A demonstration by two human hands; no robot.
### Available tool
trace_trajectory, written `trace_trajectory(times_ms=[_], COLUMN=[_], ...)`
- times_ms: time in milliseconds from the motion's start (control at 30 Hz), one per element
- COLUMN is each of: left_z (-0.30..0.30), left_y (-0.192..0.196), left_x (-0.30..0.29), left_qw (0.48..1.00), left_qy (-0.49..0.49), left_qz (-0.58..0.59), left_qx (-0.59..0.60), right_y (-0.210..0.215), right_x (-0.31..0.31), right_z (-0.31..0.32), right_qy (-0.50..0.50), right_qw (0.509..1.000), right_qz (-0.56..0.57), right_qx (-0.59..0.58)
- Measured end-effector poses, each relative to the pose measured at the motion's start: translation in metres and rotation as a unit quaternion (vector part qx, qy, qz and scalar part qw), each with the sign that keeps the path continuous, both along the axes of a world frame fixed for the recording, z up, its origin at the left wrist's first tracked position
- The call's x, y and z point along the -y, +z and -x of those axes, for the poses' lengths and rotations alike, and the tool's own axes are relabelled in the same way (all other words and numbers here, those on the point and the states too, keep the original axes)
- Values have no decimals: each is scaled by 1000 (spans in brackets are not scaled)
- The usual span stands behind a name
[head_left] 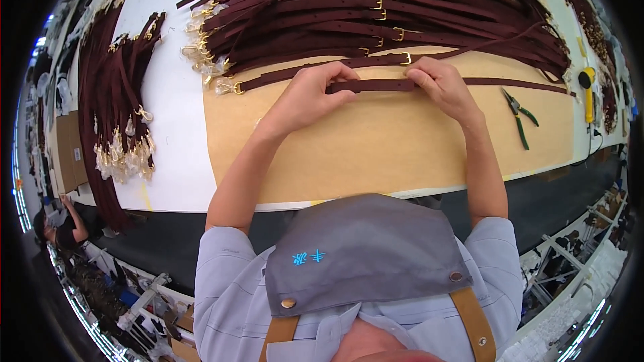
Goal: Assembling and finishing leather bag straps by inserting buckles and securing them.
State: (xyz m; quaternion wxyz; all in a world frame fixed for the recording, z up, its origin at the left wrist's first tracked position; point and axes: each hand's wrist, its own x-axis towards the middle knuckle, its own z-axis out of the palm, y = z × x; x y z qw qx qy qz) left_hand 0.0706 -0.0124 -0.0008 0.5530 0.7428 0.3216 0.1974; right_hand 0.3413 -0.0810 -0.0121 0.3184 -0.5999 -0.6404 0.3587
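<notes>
A dark maroon strap [373,85] lies flat across a tan board [376,147] on the worktable. My left hand [310,92] presses its fingertips on the strap's left part. My right hand [441,84] pinches the strap a little further right, near where a second layer of strap ends. The strap runs on to the right past my hand. Its left end carries a gold clasp [228,87]. A large pile of similar maroon straps with gold buckles [376,13] lies just beyond my hands.
Green-handled pliers [518,114] lie on the board to my right, with a yellow tool [588,90] further right. Another bundle of straps with clasps [121,114] hangs over the white table's left side. A person [64,228] sits far left below.
</notes>
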Motion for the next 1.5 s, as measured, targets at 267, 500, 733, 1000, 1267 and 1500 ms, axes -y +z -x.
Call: trace_trajectory(times_ms=[267, 500, 733, 1000, 1267, 1500], left_z=[4, 43, 32, 9, 8, 18], left_y=[-2, 7, 5, 2, 7, 23], left_x=[0, -27, -16, -3, 14, 17], left_qw=[931, 934, 981, 967, 974, 984], left_qy=[45, 138, 109, -10, -56, 3], left_qz=[-358, -323, -162, -224, -176, -109], left_qx=[-50, -68, 3, -121, -129, -139], right_y=[-16, -24, -35, -24, 14, 14], right_x=[-3, 0, -2, -1, 14, 27], right_z=[14, -7, -27, -21, -28, -49], right_qy=[-77, -161, -182, -129, -19, -22], right_qw=[995, 982, 980, 989, 999, 994], right_qz=[-24, -51, -47, -67, -35, -29], right_qx=[65, 86, 65, -20, 16, 100])
